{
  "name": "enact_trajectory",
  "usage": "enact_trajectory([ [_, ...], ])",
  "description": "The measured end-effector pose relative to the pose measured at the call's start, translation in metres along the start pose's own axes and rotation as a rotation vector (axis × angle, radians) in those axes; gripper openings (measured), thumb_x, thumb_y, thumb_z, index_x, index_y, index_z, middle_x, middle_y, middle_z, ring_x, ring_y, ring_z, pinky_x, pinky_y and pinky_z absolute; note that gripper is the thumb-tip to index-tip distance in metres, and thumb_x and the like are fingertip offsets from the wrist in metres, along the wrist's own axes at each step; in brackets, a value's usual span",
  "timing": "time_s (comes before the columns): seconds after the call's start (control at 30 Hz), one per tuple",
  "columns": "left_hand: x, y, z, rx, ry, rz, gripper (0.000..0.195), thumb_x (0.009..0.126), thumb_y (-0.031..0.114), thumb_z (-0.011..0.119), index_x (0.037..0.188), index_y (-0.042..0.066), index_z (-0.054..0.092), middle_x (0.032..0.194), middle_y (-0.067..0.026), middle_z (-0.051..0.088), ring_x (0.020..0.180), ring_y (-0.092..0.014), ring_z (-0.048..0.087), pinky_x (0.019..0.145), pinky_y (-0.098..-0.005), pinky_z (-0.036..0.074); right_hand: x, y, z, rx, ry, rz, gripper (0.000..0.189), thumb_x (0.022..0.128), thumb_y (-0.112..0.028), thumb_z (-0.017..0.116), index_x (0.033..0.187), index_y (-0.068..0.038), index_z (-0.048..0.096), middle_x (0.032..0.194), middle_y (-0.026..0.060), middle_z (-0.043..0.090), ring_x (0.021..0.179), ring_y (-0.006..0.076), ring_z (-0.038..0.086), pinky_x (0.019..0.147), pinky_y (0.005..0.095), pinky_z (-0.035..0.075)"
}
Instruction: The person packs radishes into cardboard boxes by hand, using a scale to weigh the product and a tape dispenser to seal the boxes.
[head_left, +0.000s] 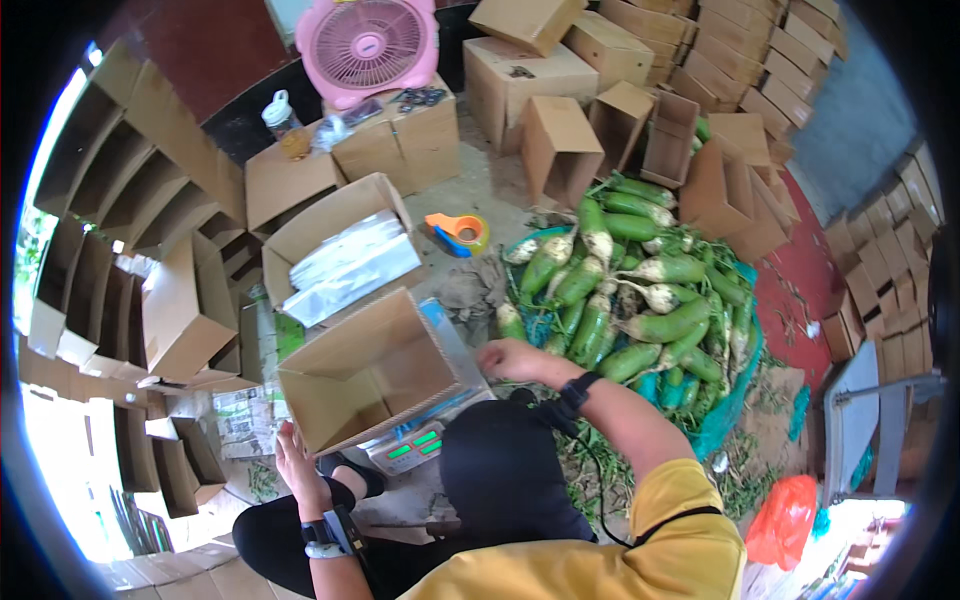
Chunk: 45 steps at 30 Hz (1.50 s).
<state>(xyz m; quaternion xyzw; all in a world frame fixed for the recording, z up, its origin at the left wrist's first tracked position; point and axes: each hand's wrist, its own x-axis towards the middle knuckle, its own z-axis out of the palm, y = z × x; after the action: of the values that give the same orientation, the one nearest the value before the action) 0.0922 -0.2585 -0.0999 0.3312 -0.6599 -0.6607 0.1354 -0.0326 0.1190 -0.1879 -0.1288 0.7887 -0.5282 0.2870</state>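
Note:
An open cardboard box (367, 371) with nothing visible inside rests over a digital scale (409, 450) whose green displays are lit. At the box's near left corner is my left hand (298, 461), its fingers upright against or just beside the cardboard; whether they grip it I cannot tell. Beyond the box's right side, my right hand (517, 360) hovers with bent fingers and nothing visible in it. Close by it lies a heap of green radishes (630, 292) with white root ends, piled on teal netting (724, 420). One radish (510, 322) lies nearest to my right hand.
Behind the box stand a carton of white bags (349, 262) and an orange-and-blue tape dispenser (459, 234). A pink fan (367, 49) and a drink bottle (283, 124) sit on cartons. Stacked boxes (120, 165) line the left; a red plastic bag (784, 521) lies right.

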Motion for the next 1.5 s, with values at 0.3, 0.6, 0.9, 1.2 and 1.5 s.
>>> enact_trajectory([
  [0.3,-0.017,0.117,0.03,1.016,-0.624,0.745,0.033,0.072,0.008,0.063,0.103,0.0,0.058,0.113,-0.0185,0.054,0.116,-0.037,0.045,0.098,-0.0424,0.036,0.076,-0.083,-0.048,-0.515,0.322,-0.212,0.017,0.073,-0.009,0.057,0.089,-0.009,0.062,0.083,0.0123,0.064,0.08,0.0302,0.062,0.07,0.0386,0.049],
  [0.6,-0.002,0.111,0.084,1.076,-1.021,0.685,0.043,0.077,0.025,0.063,0.114,0.004,0.055,0.111,-0.0154,0.056,0.103,-0.034,0.053,0.091,-0.0431,0.04,0.221,-0.123,-0.02,-0.958,0.229,-0.915,0.012,0.078,-0.011,0.05,0.086,-0.011,0.059,0.094,0.0082,0.056,0.094,0.0252,0.055,0.079,0.0401,0.046],
  [0.9,0.002,0.118,0.081,1.017,-1.089,0.48,0.042,0.079,0.006,0.058,0.12,-0.001,0.051,0.116,-0.0244,0.053,0.112,-0.042,0.047,0.093,-0.0422,0.04,0.252,-0.111,-0.014,-1.132,0.238,-0.95,0.007,0.077,-0.015,0.05,0.082,-0.015,0.055,0.086,0.0049,0.053,0.091,0.0212,0.054,0.073,0.0342,0.045],
  [1.2,0.037,0.139,0.07,0.848,-0.887,0.447,0.032,0.074,0.01,0.064,0.105,0.002,0.06,0.096,-0.0148,0.063,0.086,-0.031,0.061,0.077,-0.0346,0.048,0.292,-0.122,-0.012,-0.418,0.089,-0.51,0.019,0.079,-0.024,0.057,0.075,-0.008,0.066,0.079,0.0148,0.063,0.076,0.0347,0.059,0.069,0.0426,0.047],
  [1.5,0.111,0.175,0.101,0.747,-0.394,0.5,0.053,0.077,0.009,0.064,0.126,0.004,0.045,0.121,-0.0119,0.05,0.105,-0.019,0.054,0.07,-0.0269,0.05,0.277,-0.199,-0.03,0.1,0.099,-0.188,0.028,0.089,-0.025,0.051,0.08,0.001,0.06,0.069,0.0046,0.058,0.063,0.0116,0.049,0.059,0.0301,0.041],
])
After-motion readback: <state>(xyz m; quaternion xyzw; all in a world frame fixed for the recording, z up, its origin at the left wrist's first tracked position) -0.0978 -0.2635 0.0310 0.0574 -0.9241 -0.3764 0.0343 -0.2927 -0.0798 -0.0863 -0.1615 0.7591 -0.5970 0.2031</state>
